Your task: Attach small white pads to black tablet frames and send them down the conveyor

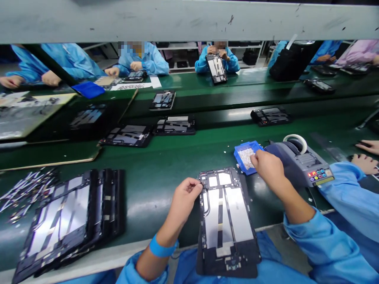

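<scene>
The left hand (185,197) pinches the top-left corner of the black frame (226,225). The right hand (268,167) reaches, fingers curled, into the blue tray (239,152) (small white pieces inside); whether it grips any I cannot tell.

A black tablet frame (226,221) lies flat with its inner side up at the near edge of the green table, its near end hanging over the edge. Pale silvery panels fill its middle, split by a dark strip running lengthwise (two small pale squares sit at the far end). Just beyond its far right corner stands a small blue tray (240,152), open at the top and holding a heap of tiny white parts.
</scene>
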`<state>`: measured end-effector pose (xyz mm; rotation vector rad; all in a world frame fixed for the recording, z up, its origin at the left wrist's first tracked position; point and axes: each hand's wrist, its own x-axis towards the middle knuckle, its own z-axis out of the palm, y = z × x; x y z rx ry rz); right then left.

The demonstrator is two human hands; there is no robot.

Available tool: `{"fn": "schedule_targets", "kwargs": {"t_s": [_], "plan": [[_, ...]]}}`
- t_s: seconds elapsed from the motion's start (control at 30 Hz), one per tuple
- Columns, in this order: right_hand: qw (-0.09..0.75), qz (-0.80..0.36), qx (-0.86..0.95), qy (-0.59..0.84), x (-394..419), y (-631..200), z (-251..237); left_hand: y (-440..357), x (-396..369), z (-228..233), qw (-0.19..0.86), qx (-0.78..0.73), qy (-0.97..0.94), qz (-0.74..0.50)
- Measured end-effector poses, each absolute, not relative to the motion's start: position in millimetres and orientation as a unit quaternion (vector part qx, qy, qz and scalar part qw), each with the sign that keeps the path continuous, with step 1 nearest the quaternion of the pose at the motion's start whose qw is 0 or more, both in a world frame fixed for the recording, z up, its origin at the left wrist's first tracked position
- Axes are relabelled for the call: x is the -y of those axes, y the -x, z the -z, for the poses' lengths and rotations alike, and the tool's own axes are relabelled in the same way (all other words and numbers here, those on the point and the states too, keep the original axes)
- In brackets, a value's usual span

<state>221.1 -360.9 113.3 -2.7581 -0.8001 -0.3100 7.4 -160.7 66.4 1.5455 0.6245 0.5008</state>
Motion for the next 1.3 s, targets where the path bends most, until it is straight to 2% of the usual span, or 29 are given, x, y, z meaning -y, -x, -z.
{"fn": "schedule_targets", "kwargs": {"t_s": [0.17, 0.3, 0.53, 0.7, 0.8, 0.97, 1.03, 1.17, 1.3], "plan": [[0.228, 0.033, 0.504, 0.832, 332, -168, -103, -13, 162, -64, 0.669, -0.288, -0.644, -0.232], [0.241, 0.003, 0.555, 0.796, 294, -124, -90, -9, 168, -67, 0.633, -0.295, -0.672, -0.246], [0.227, 0.049, 0.532, 0.814, 284, -119, -80, -2, 175, -70, 0.55, -0.298, -0.738, -0.253], [0.233, 0.062, 0.565, 0.789, 279, -127, -86, -6, 172, -69, 0.586, -0.294, -0.718, -0.234], [0.226, 0.074, 0.521, 0.82, 296, -161, -98, -8, 170, -67, 0.625, -0.296, -0.686, -0.228], [0.118, 0.053, 0.322, 0.938, 351, -224, -116, -3, 167, -70, 0.652, -0.286, -0.669, -0.213], [0.139, 0.01, 0.324, 0.936, 358, -222, -119, 2, 163, -73, 0.615, -0.278, -0.708, -0.209], [0.256, -0.087, 0.44, 0.856, 326, -181, -125, 8, 149, -77, 0.45, -0.26, -0.813, -0.264], [0.226, -0.132, 0.462, 0.847, 278, -154, -129, 8, 135, -73, 0.325, -0.146, -0.898, -0.259]]}}
